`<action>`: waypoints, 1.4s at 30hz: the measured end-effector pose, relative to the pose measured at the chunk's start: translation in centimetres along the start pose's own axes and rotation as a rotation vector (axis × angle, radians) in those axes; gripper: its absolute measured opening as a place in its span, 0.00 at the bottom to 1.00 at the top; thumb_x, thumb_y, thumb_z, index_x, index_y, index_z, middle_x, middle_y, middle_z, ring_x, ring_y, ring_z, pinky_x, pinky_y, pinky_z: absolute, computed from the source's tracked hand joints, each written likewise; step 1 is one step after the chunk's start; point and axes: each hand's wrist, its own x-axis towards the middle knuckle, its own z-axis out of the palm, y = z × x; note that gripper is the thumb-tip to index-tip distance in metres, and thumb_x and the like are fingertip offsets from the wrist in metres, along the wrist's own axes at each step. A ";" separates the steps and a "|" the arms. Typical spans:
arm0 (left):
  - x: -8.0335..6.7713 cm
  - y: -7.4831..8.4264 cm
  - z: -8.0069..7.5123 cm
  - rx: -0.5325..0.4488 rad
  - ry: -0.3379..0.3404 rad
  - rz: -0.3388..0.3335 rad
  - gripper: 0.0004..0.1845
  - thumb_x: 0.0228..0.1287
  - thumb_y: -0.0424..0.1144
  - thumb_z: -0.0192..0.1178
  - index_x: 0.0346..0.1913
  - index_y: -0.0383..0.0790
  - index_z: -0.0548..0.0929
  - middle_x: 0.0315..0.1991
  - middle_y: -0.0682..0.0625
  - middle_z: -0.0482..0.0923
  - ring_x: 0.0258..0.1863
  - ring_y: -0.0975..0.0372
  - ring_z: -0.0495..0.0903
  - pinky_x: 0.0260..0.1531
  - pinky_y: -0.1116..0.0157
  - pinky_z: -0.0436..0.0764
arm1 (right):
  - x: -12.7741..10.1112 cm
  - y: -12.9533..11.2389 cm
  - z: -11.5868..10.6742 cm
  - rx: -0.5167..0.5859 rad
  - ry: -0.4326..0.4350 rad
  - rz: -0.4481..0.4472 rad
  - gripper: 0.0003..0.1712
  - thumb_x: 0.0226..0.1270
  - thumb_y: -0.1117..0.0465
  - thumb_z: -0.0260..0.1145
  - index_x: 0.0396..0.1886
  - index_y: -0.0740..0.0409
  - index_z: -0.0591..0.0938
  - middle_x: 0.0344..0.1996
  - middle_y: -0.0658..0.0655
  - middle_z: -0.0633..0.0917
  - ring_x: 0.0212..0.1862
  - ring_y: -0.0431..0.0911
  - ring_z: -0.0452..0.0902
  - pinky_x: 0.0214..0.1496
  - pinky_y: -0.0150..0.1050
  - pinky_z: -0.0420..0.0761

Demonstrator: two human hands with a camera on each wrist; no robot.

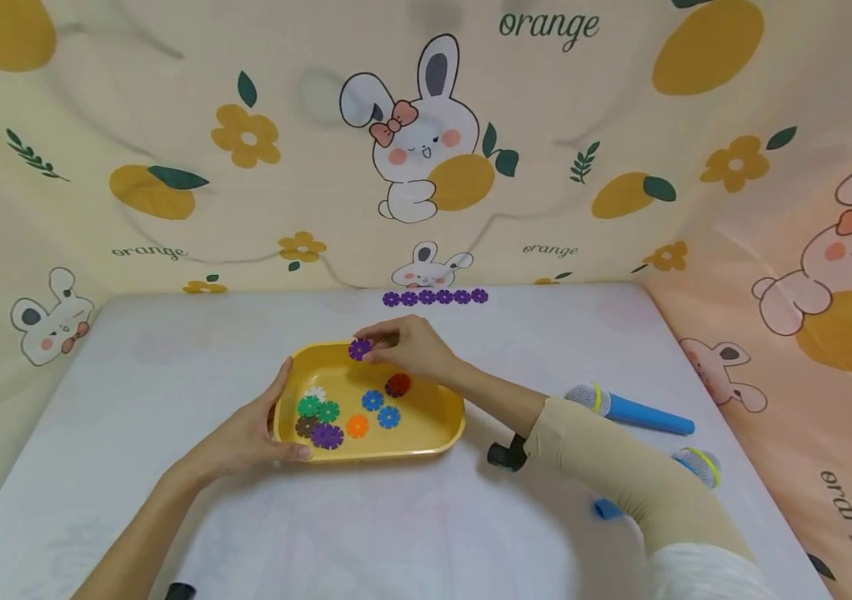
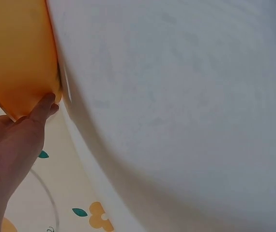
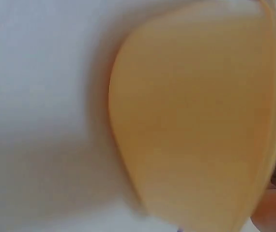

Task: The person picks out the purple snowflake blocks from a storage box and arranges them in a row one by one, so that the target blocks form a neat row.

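Note:
My left hand grips the left end of a yellow tray, thumb at the front rim. In the left wrist view, the fingers of that hand lie against the tray's outer wall. Between thumb and fingertips, my right hand pinches a purple snowflake disc at the tray's back rim. Inside the tray lie loose snowflake discs: green, blue, orange, red, brown, white and purple. The tray wall fills most of the right wrist view.
Several purple snowflake discs form a row along the table's back edge. On the right lies a blue microphone, with a second microphone partly hidden under my right sleeve. A patterned cloth hangs behind the white table.

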 end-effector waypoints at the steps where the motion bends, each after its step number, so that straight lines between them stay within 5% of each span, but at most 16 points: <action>1: 0.0 0.0 0.0 0.001 0.003 0.001 0.71 0.49 0.51 0.78 0.79 0.53 0.29 0.79 0.36 0.38 0.74 0.37 0.51 0.69 0.40 0.58 | 0.0 0.2 -0.6 0.008 0.014 0.008 0.18 0.63 0.62 0.73 0.54 0.54 0.87 0.38 0.49 0.89 0.37 0.43 0.84 0.43 0.34 0.85; 12: 0.2 -0.2 0.0 -0.001 0.014 0.022 0.72 0.48 0.50 0.79 0.79 0.51 0.29 0.79 0.35 0.38 0.74 0.38 0.52 0.69 0.41 0.58 | -0.1 3.7 -6.3 0.143 0.179 0.070 0.17 0.65 0.64 0.71 0.54 0.53 0.87 0.41 0.54 0.89 0.41 0.52 0.86 0.48 0.41 0.86; 19: 0.3 -0.3 0.0 0.015 0.008 0.036 0.73 0.46 0.51 0.79 0.79 0.49 0.29 0.79 0.35 0.39 0.74 0.38 0.52 0.68 0.41 0.60 | -0.3 6.3 -9.6 0.211 0.291 0.065 0.21 0.66 0.66 0.69 0.58 0.63 0.83 0.46 0.62 0.88 0.45 0.64 0.84 0.50 0.41 0.85; 28: 0.4 -0.3 0.0 0.030 0.012 0.033 0.73 0.47 0.52 0.79 0.79 0.50 0.29 0.79 0.35 0.38 0.75 0.37 0.48 0.69 0.40 0.58 | -0.4 9.9 -12.7 0.201 0.422 0.169 0.22 0.65 0.65 0.70 0.59 0.63 0.82 0.48 0.64 0.87 0.40 0.45 0.87 0.51 0.40 0.84; 32: 0.4 -0.3 0.1 0.032 0.010 0.023 0.73 0.47 0.53 0.79 0.79 0.51 0.28 0.79 0.36 0.38 0.75 0.37 0.47 0.69 0.39 0.57 | -0.4 11.8 -13.6 0.236 0.465 0.204 0.23 0.65 0.69 0.69 0.60 0.65 0.81 0.51 0.68 0.84 0.41 0.44 0.86 0.54 0.45 0.83; 42: 0.2 -0.3 0.3 0.014 0.009 0.023 0.73 0.47 0.52 0.79 0.79 0.50 0.29 0.79 0.35 0.38 0.75 0.37 0.49 0.69 0.40 0.58 | -0.3 14.7 -14.9 0.046 0.522 0.389 0.23 0.66 0.62 0.70 0.61 0.57 0.82 0.53 0.63 0.84 0.44 0.41 0.83 0.46 0.27 0.81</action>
